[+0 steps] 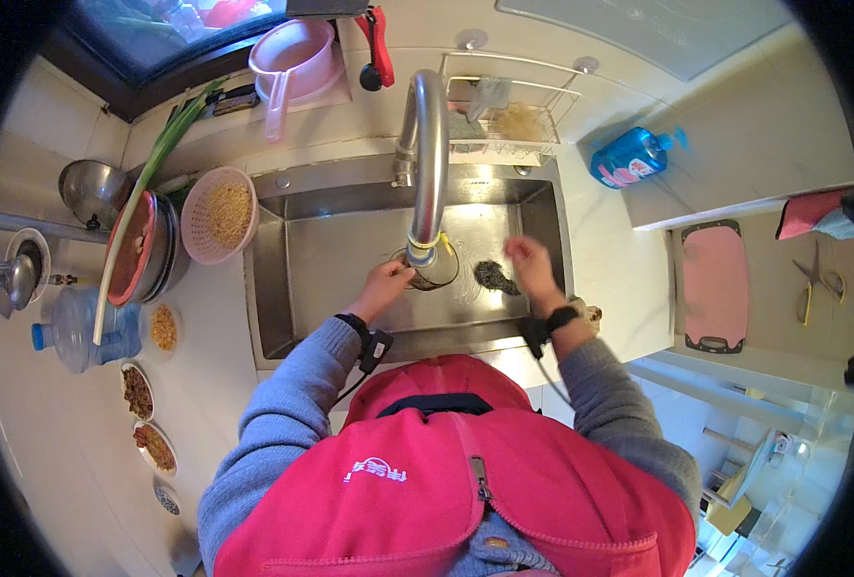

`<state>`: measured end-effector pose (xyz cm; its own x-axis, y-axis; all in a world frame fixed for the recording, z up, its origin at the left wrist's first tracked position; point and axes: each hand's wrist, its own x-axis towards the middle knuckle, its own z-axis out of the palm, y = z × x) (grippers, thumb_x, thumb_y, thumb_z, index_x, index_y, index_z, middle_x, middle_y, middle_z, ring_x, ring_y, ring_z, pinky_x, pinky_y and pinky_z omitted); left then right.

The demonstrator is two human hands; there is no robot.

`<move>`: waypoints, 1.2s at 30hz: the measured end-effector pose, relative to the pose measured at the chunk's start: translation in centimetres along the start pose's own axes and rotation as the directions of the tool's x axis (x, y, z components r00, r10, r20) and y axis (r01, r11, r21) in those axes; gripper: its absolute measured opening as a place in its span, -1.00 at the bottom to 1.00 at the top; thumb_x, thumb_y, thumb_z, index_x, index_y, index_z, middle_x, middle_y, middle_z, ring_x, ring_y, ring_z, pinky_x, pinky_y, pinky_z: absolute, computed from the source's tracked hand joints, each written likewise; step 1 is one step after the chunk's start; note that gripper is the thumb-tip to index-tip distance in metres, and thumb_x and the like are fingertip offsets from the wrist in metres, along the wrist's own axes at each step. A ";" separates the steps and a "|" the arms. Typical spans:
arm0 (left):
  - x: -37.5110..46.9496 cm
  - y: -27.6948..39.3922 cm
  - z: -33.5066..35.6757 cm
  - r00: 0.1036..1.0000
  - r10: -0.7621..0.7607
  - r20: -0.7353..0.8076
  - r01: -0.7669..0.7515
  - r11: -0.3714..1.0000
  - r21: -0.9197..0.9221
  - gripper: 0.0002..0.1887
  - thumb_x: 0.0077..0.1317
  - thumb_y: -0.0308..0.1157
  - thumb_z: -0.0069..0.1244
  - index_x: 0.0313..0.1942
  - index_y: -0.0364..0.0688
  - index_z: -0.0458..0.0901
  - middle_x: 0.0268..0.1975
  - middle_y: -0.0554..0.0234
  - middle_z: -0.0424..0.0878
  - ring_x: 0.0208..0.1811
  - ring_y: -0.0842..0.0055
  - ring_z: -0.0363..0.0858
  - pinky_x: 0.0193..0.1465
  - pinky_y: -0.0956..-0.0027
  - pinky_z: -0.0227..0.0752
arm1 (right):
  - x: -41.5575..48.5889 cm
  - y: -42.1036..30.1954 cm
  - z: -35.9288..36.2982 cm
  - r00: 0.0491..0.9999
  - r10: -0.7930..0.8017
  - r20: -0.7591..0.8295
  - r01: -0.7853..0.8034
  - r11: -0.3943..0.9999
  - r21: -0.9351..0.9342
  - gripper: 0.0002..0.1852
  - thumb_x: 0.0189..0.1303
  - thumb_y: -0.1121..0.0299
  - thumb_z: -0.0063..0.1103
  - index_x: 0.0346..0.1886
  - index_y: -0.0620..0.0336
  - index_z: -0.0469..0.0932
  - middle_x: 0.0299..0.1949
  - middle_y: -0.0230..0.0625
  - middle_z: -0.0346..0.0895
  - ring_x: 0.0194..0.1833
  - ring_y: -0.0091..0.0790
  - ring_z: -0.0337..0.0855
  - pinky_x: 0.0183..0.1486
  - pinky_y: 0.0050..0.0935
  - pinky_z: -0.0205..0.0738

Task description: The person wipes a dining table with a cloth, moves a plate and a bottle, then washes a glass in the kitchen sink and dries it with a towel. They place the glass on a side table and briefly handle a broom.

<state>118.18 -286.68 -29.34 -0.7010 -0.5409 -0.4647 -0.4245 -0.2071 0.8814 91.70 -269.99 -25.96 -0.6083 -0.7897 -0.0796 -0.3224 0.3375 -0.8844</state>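
My left hand point(389, 288) is in the stainless steel sink point(340, 267), fingers pinching the rim of a round, see-through vessel point(447, 278), perhaps a glass bowl. That vessel sits under the spout of the tall curved faucet point(430, 159), which hides part of it. A small yellow piece point(446, 243) shows at its far side. To the right, a dark, wet-looking clump point(496, 278) lies on the sink floor; its material is unclear. My right hand point(533, 268) hovers just beside this clump, fingers blurred, with nothing clearly visible in them.
Left of the sink stand a pink colander of beans point(228, 213), stacked basins point(135, 245) with a leek point(145, 173) across them, a water jug point(88, 328) and several food dishes point(137, 389). A wire rack point(520, 133) is behind; a blue soap bottle point(628, 157) stands right.
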 end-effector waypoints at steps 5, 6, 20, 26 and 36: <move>-0.7 -2.2 -0.3 0.971 -0.199 0.132 0.233 0.670 -0.705 -0.73 0.44 -0.26 -0.15 -0.10 -0.32 0.44 -0.24 0.21 0.55 -0.20 0.46 0.57 0.09 0.27 0.52 | -7.0 5.3 5.1 0.868 0.401 0.292 -0.473 0.847 0.244 -0.74 0.30 0.33 0.11 -0.03 0.25 0.54 -0.23 -0.33 0.62 -0.24 -0.49 0.60 -0.14 -0.55 0.46; -0.8 -2.3 -0.5 0.964 -0.199 0.174 0.262 0.628 -0.732 -0.73 0.45 -0.27 -0.18 -0.07 -0.33 0.41 -0.23 0.20 0.55 -0.17 0.45 0.57 0.15 0.24 0.50 | -7.4 5.3 5.7 0.879 0.363 0.310 -0.461 0.815 0.351 -0.74 0.30 0.35 0.07 -0.04 0.30 0.54 -0.27 -0.27 0.63 -0.27 -0.47 0.62 -0.19 -0.49 0.49; -0.9 0.5 -0.1 0.937 -0.119 0.329 0.329 0.620 -0.712 -0.59 0.50 -0.26 -0.35 0.16 -0.43 0.29 0.12 -0.05 0.47 0.19 0.19 0.44 0.31 0.21 0.35 | -7.1 1.7 5.1 0.826 0.391 0.406 -0.563 0.611 0.557 -0.70 0.37 0.27 0.00 0.00 0.29 0.49 -0.15 -0.20 0.59 -0.15 -0.35 0.62 -0.06 -0.38 0.53; -3.5 -2.6 -2.1 0.967 -0.106 0.230 0.250 0.552 -0.795 -0.55 0.51 -0.19 -0.39 0.13 -0.44 0.32 0.16 -0.10 0.43 0.17 0.18 0.44 0.32 0.18 0.33 | -3.0 -2.0 12.3 0.914 0.282 0.290 -0.382 0.362 0.850 -0.67 0.41 0.28 -0.10 0.05 0.33 0.43 -0.04 -0.16 0.52 -0.07 -0.25 0.57 0.02 -0.32 0.51; -6.2 -5.0 -5.2 0.947 -0.300 0.111 0.233 0.408 -0.883 -0.61 0.52 -0.23 -0.41 0.07 -0.39 0.35 -0.05 0.04 0.50 0.08 0.20 0.47 0.29 0.23 0.37 | -0.4 -6.7 14.1 0.836 0.033 0.548 -0.548 0.088 0.832 -0.61 0.46 0.17 -0.23 0.06 0.30 0.42 0.06 -0.09 0.47 0.10 -0.18 0.50 0.18 -0.17 0.41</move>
<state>127.61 -286.52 -30.45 -0.6000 -0.3601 -0.7144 0.1696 -0.9299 0.3262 104.34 -279.18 -26.49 -0.1223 -0.9295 -0.3479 0.9083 0.0365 -0.4168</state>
